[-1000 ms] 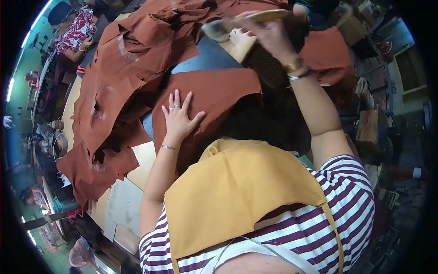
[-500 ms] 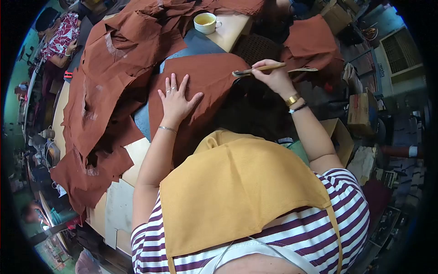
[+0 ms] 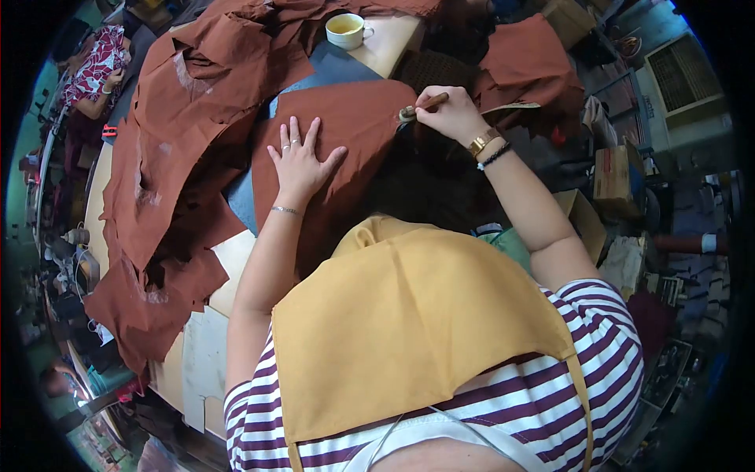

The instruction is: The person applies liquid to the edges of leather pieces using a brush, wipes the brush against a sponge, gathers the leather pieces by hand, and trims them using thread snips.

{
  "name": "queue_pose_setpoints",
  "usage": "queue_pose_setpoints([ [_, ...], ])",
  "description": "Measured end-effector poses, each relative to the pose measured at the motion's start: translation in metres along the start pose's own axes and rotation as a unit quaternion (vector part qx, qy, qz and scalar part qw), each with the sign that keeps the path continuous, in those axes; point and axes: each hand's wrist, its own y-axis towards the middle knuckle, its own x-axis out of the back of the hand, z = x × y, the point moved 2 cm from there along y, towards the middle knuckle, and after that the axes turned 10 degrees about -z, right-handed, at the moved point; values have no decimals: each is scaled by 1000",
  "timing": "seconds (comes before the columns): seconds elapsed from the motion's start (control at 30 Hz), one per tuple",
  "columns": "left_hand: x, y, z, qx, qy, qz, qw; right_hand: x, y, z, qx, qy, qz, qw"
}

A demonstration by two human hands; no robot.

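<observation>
Head view: brush [image 3: 434, 101] is at the far-right edge of the rust-brown sheet [image 3: 346, 106], beside the right edge of the worktop [image 3: 389, 49]. Right hand [image 3: 456, 116]: grip clenched on the brush handle. Left hand [image 3: 303, 167]: grip released, palm flat on the sheet. Progress: edge work appears underway; finished and remaining lengths cannot be told. Other pieces [image 3: 177, 118] lie heaped toward the left edge. Versus first frame: brush has moved from beside the cup [image 3: 344, 31] to the sheet; left hand stays put.
</observation>
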Motion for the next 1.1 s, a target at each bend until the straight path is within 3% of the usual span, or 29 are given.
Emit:
queue_pose_setpoints([
  [0.07, 0, 1, 0, 2, -2, 1, 1000, 16, 2, 5, -22, -71, 50, 996],
  [0.1, -1, 1, 0, 3, -3, 1, 1000, 18, 4, -24, -14, -182, 78, 980],
  [0.13, -1, 0, 0, 3, -3, 2, 1000, 32, 2, -14, -23, -187, 105, 976],
  [0.27, 0, 0, 0, -7, 3, -3, 1000, 26, 8, 13, 35, -33, -10, 999],
  [0.33, -2, 3, 1, -13, 5, -3, 1000, -2, 8, 15, 42, 42, 37, 998],
  [0.4, -1, 6, 2, -20, 8, 3, 1000, -2, 5, 12, 43, 36, 83, 995],
  [0.5, -5, 14, 3, -29, -4, 5, 1000, 30, 10, -4, 14, -160, 117, 980],
  [0.67, -14, 36, 7, -68, -13, 6, 998, 10, 5, 22, 41, 74, 71, 994],
  [0.8, -18, 56, 9, -107, -20, 8, 994, 12, 4, -3, 8, 66, 104, 992],
  [0.87, -18, 66, 8, -125, -17, 22, 992, 34, 5, -10, 8, -74, 116, 990],
  [0.93, -24, 78, 7, -145, -17, 17, 989, 38, 4, 7, 53, -43, 66, 995],
  [1.0, -28, 90, 6, -163, -14, 24, 986, 18, 0, 16, 72, 70, 60, 993],
  [1.1, -32, 104, 7, -194, 2, 39, 980, -1, -10, 7, 52, 115, 104, 987],
])
